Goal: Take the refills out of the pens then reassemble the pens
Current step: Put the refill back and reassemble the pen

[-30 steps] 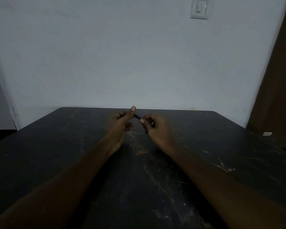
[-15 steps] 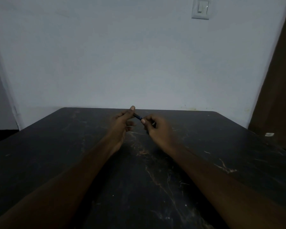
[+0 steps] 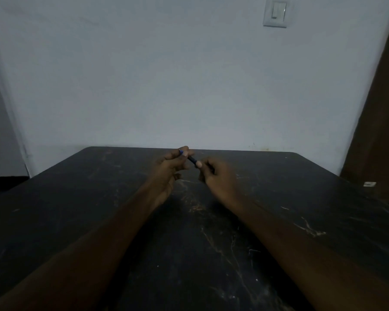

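Observation:
A dark blue pen [image 3: 191, 159] is held just above the far middle of the black table, slanting from upper left to lower right. My left hand [image 3: 170, 169] pinches its upper end between thumb and fingers, and a small blue tip shows past the thumb. My right hand [image 3: 216, 176] pinches the lower end with curled fingers. Most of the pen is hidden inside both hands. The light is dim, so I cannot tell whether the pen is whole or in parts.
The scratched black table [image 3: 211, 254] reaches to a white wall. A light switch [image 3: 275, 13] sits high on the wall. A brown door [image 3: 382, 131] stands at the right, with a small white object [image 3: 369, 184] on the floor beside it.
Both hands stay at the same spot with the pen between them. The fingers have shifted slightly, and a little more of the pen shows between the hands.

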